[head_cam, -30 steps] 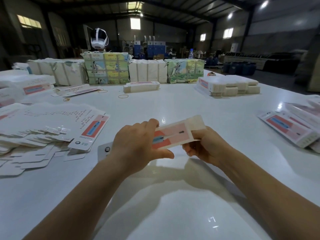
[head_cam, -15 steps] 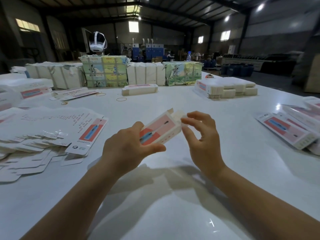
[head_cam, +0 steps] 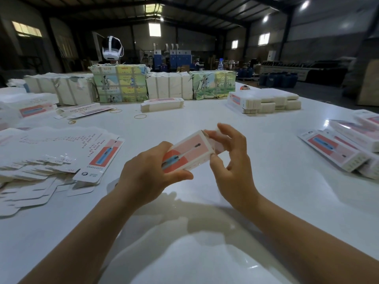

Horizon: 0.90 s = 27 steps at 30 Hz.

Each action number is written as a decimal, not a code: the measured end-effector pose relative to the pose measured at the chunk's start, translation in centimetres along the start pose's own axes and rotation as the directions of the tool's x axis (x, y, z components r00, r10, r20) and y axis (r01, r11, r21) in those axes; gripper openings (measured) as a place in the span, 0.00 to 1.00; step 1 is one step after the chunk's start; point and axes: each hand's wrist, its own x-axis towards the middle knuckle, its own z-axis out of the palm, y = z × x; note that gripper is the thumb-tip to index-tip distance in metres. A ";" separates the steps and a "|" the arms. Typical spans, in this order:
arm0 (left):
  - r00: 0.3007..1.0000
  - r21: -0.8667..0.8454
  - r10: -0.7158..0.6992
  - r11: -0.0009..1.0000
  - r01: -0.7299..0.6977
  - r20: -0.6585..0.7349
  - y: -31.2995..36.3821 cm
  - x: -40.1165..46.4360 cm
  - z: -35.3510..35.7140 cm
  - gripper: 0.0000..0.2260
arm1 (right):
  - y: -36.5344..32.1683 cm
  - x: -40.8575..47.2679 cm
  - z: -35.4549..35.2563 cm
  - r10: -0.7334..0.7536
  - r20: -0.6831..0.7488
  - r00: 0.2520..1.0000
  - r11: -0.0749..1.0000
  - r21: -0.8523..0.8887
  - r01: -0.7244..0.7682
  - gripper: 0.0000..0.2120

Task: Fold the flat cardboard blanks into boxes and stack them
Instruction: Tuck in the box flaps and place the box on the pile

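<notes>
Since a second ago the box (head_cam: 187,153) has gone from a flat sleeve pinched at both ends to an opened tube held above the surface (head_cam: 266,181), near the middle of the view. The left hand (head_cam: 147,177) grips the near-left end, thumb under the lower edge and fingers curled over the top face. The right hand (head_cam: 231,160) has let go of its earlier end grip and now works at the far-right end, fingers loosely curved, fingertips (head_cam: 207,133) touching the small end flap (head_cam: 218,145), thumb at the lower corner; whether it pinches the flap or only pushes it I cannot tell. Judgement: body is squared up, the step in hand is closing the far-right end, so this box is partly formed and not yet ready to stack. Long axis runs from near-left to far-right, tilted so the right end sits higher and farther; the open end points far-right toward the right hand. The printed pink face with the toothbrush picture looks up toward the camera, brush head toward the far-right end. Flat blanks (head_cam: 51,156) lie spread on the surface at left; finished boxes (head_cam: 338,148) lie at right, well apart from the hands.
</notes>
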 end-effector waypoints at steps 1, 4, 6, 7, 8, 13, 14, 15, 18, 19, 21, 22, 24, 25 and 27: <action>1.000 0.014 -0.009 1.000 0.009 -0.014 0.1 0.0 0.2 0.27 | -0.1 -0.1 0.3 0.012 0.006 1.000 1.000 -0.016 -0.012 0.23; 0.998 0.097 -0.020 0.995 0.026 -0.060 0.1 0.0 0.9 0.32 | -0.4 -0.6 1.1 0.038 0.042 0.998 0.996 -0.086 -0.034 0.23; 0.997 0.150 -0.011 0.988 0.024 -0.082 0.1 0.0 1.1 0.33 | -0.2 -0.7 1.2 0.069 0.063 0.996 0.993 -0.097 -0.063 0.22; 0.996 0.160 -0.009 0.987 0.023 -0.091 0.0 0.1 1.2 0.33 | -0.2 -0.6 1.1 0.083 0.078 0.993 0.992 -0.099 -0.075 0.22; 0.995 0.160 -0.008 0.987 0.024 -0.097 -0.1 0.0 1.2 0.33 | -0.2 -0.5 0.9 0.095 0.087 0.992 0.992 -0.091 -0.087 0.21; 0.992 0.150 0.022 0.989 -0.003 -0.125 -0.4 0.0 1.0 0.33 | 0.3 0.8 0.1 0.296 -0.004 0.955 0.955 0.015 -0.296 0.39; 0.992 0.158 0.033 0.987 -0.013 -0.122 -0.4 0.0 1.0 0.33 | 0.4 1.1 -0.1 0.427 0.055 0.903 0.887 0.169 -0.429 0.45; 0.993 0.177 0.041 0.984 -0.020 -0.115 -0.3 -0.1 1.0 0.33 | 0.5 1.3 -0.2 0.523 0.159 0.838 0.754 0.373 -0.541 0.45; 0.995 0.263 0.044 0.965 -0.020 -0.084 -0.3 -0.2 1.0 0.34 | 0.6 1.6 -0.2 0.586 0.293 0.755 0.536 0.559 -0.633 0.19; 0.996 0.286 0.043 0.958 -0.019 -0.077 -0.3 -0.2 1.0 0.34 | 0.7 1.4 -0.1 0.564 0.251 0.787 0.623 0.496 -0.605 0.13; 0.996 0.320 0.047 0.947 -0.019 -0.080 -0.2 -0.2 1.1 0.34 | 0.8 0.7 0.1 0.397 0.121 0.910 0.889 0.197 -0.414 0.07; 0.995 0.339 0.052 0.941 -0.020 -0.086 0.0 -0.2 1.2 0.33 | 0.7 0.3 0.2 0.273 0.093 0.957 0.961 0.008 -0.275 0.08; 0.993 0.378 0.061 0.926 -0.019 -0.100 0.3 -0.2 1.4 0.33 | 0.7 -0.3 0.6 0.094 0.109 0.990 0.966 -0.250 -0.065 0.14; 0.992 0.390 0.064 0.921 -0.018 -0.105 0.4 -0.2 1.4 0.33 | 0.6 -0.5 0.7 0.050 0.122 0.991 0.950 -0.312 -0.010 0.16; 0.992 0.394 0.068 0.919 -0.020 -0.109 0.3 -0.3 1.1 0.33 | 0.6 -0.6 0.8 0.005 0.141 0.990 0.931 -0.363 0.047 0.17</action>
